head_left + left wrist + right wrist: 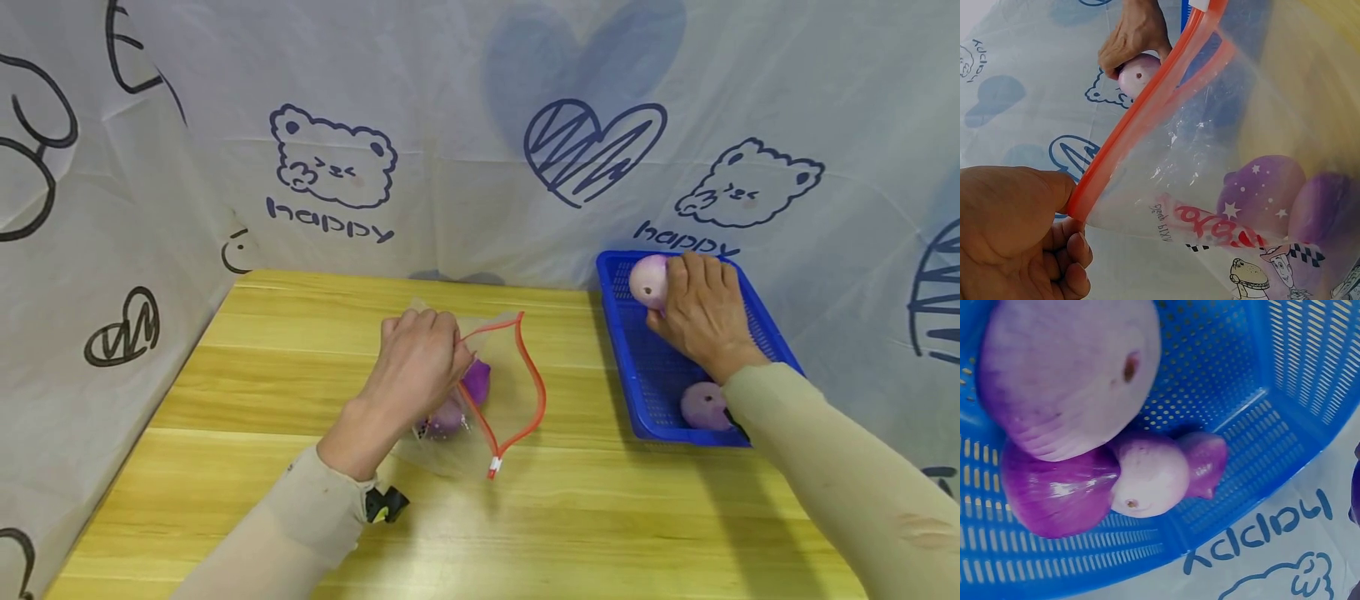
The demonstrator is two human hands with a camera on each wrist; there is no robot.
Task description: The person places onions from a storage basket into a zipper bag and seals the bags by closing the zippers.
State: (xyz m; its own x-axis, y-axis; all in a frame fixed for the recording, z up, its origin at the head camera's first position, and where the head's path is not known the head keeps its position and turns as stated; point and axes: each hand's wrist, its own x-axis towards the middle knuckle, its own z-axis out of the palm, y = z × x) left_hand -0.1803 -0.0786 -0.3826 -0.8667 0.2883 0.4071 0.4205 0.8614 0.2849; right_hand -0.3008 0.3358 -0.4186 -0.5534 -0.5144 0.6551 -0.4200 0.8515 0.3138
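My left hand (420, 358) pinches the rim of a clear zip bag (517, 400) with a red-orange edge and a white slider; its mouth gapes to the right. Purple onions (1263, 194) lie inside, seen through the printed plastic. My right hand (705, 308) grips a pale purple onion (647, 282) at the far end of the blue basket (637, 408). That onion (1139, 76) shows between thumb and fingers in the left wrist view. Another onion (705, 406) lies at the basket's near end. The right wrist view shows several onions (1072, 375) in the basket.
The wooden table (262, 358) carries the bag in the middle and the basket at the back right. A white cloth (465, 167) with bear and heart drawings hangs behind, close to the basket's far rim, and another covers the left side.
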